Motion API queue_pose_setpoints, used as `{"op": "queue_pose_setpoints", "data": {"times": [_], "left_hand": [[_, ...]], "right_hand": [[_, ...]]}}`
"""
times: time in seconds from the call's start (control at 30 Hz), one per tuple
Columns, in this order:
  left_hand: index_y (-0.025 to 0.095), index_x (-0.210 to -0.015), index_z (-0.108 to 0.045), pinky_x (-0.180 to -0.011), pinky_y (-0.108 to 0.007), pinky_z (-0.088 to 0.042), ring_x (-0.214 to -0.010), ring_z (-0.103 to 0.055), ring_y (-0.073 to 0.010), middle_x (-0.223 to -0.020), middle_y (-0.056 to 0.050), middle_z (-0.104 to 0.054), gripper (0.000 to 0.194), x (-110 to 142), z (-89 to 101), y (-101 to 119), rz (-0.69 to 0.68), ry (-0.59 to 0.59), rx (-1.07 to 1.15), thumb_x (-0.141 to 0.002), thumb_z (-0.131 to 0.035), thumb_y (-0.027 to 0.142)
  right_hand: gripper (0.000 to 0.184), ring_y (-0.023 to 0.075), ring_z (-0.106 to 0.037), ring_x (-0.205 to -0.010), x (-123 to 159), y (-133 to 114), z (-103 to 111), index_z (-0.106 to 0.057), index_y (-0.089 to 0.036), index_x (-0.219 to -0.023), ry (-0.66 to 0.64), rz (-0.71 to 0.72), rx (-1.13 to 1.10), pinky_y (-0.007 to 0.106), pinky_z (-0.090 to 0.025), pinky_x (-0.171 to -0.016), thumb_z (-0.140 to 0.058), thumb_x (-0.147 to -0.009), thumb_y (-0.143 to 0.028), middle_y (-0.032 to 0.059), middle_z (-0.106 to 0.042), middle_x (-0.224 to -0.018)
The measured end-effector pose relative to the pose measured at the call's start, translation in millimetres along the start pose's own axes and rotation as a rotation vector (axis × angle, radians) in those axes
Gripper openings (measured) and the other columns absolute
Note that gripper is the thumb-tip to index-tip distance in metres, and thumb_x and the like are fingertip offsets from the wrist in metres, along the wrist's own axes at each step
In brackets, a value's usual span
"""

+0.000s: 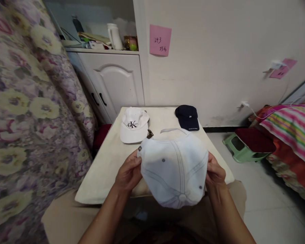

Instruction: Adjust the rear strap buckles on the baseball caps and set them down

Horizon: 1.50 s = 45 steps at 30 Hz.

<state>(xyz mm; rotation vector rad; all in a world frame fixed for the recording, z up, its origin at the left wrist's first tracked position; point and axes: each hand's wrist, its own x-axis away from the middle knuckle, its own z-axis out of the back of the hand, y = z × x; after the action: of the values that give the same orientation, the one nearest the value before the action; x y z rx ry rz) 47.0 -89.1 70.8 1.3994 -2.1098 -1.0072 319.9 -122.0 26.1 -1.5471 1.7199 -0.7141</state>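
Observation:
Between my two hands I hold a pale blue baseball cap (176, 169), lifted over the near edge of the table. Its crown faces me and its top button points down. The loose back strap curves along the upper edge, and a metal buckle hangs at the upper left. My left hand (130, 169) is closed on the cap's left edge, thumb in front. On the opposite edge my right hand (215, 169) grips it too, fingers partly hidden behind the fabric. Farther back on the table lie a white cap (134, 125) with black lettering and a navy cap (187, 117).
The caps share a cream-covered table (104, 169) in front of my knees. A floral curtain (40, 101) hangs at the left, beside a white cabinet (114, 78). At the right stand a green stool (241, 145) and a bed with a striped cover (289, 125).

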Motion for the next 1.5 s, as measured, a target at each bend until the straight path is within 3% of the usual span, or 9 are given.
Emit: {"op": "queue_pose_setpoints", "data": {"times": [0.17, 0.4, 0.6, 0.77, 0.87, 0.97, 1.13, 1.33, 1.5], "left_hand": [[0.013, -0.103, -0.07, -0.078, -0.036, -0.054, -0.081, -0.071, -0.0291, -0.085, -0.01, -0.074, 0.039, 16, 10.9, 0, 0.063, -0.082, -0.092, -0.068, -0.077, 0.027], [0.014, -0.086, -0.071, -0.06, -0.023, -0.045, -0.063, -0.059, -0.0155, -0.072, -0.004, -0.064, 0.029, 34, 15.1, 7, 0.127, -0.178, -0.126, -0.067, -0.082, 0.032], [0.017, -0.078, -0.065, -0.056, -0.025, -0.043, -0.061, -0.058, -0.0176, -0.067, -0.004, -0.063, 0.028, 42, 8.4, 3, 0.16, -0.227, -0.046, -0.064, -0.084, 0.033], [0.019, -0.076, -0.059, -0.054, -0.022, -0.04, -0.058, -0.051, -0.0135, -0.066, 0.0, -0.056, 0.026, 48, -1.3, -4, 0.155, -0.242, 0.01, -0.068, -0.081, 0.03], [0.018, -0.081, -0.058, -0.054, -0.02, -0.037, -0.06, -0.048, -0.0114, -0.071, 0.0, -0.054, 0.027, 50, -6.6, -5, 0.248, -0.236, -0.073, -0.072, -0.08, 0.03], [0.017, -0.082, -0.057, -0.053, -0.019, -0.032, -0.059, -0.044, -0.0103, -0.072, 0.0, -0.054, 0.03, 54, -12.0, -6, 0.355, -0.231, -0.218, -0.075, -0.079, 0.035], [0.017, -0.082, -0.057, -0.052, -0.019, -0.028, -0.059, -0.042, -0.01, -0.069, 0.001, -0.054, 0.035, 60, -21.2, -5, 0.415, -0.225, -0.388, -0.076, -0.078, 0.044], [0.015, -0.084, -0.063, -0.052, -0.02, -0.025, -0.058, -0.039, -0.01, -0.066, 0.002, -0.051, 0.038, 66, -26.5, -4, 0.437, -0.207, -0.523, -0.076, -0.077, 0.05], [0.017, -0.081, -0.058, -0.052, -0.02, -0.026, -0.057, -0.036, -0.0097, -0.066, 0.004, -0.047, 0.037, 72, -29.6, -4, 0.415, -0.171, -0.567, -0.079, -0.074, 0.05]], "right_hand": [[0.048, 0.0272, -0.071, -0.063, 16, 0, 11, -0.074, -0.014, -0.097, -0.132, -0.203, 0.086, 0.033, -0.056, -0.054, -0.085, -0.056, -0.035, 0.0075, -0.075, -0.072], [0.043, 0.0201, -0.066, -0.059, 36, -10, 21, -0.077, -0.014, -0.097, -0.218, -0.214, 0.136, 0.026, -0.051, -0.052, -0.084, -0.059, -0.032, 0.0059, -0.075, -0.075], [0.038, 0.0177, -0.062, -0.062, 41, -16, 15, -0.078, -0.014, -0.097, -0.34, -0.267, 0.155, 0.023, -0.049, -0.054, -0.083, -0.062, -0.031, 0.0047, -0.073, -0.078], [0.037, 0.0133, -0.054, -0.056, 46, -18, 11, -0.077, -0.013, -0.093, -0.408, -0.29, 0.169, 0.021, -0.042, -0.049, -0.082, -0.063, -0.033, 0.0019, -0.067, -0.072], [0.032, 0.0114, -0.048, -0.051, 50, -20, 12, -0.077, -0.011, -0.086, -0.539, -0.36, 0.213, 0.019, -0.038, -0.046, -0.081, -0.064, -0.035, 0.0003, -0.061, -0.063], [0.028, 0.013, -0.051, -0.054, 54, -20, 14, -0.076, -0.011, -0.082, -0.643, -0.376, 0.288, 0.021, -0.042, -0.049, -0.08, -0.068, -0.036, 0.0015, -0.062, -0.063], [0.03, 0.0137, -0.054, -0.06, 63, -19, 12, -0.076, -0.012, -0.086, -0.631, -0.345, 0.272, 0.021, -0.045, -0.055, -0.081, -0.068, -0.037, 0.0026, -0.064, -0.07], [0.054, 0.0102, -0.049, -0.051, 70, -16, 1, -0.076, -0.014, -0.107, -0.672, -0.489, 0.127, 0.018, -0.04, -0.047, -0.087, -0.062, -0.042, 0.0007, -0.066, -0.068], [0.029, 0.0157, -0.06, -0.068, 67, -18, -6, -0.08, -0.017, -0.097, -0.664, -0.322, 0.188, 0.024, -0.047, -0.064, -0.078, -0.077, -0.038, 0.0045, -0.071, -0.079]]}}
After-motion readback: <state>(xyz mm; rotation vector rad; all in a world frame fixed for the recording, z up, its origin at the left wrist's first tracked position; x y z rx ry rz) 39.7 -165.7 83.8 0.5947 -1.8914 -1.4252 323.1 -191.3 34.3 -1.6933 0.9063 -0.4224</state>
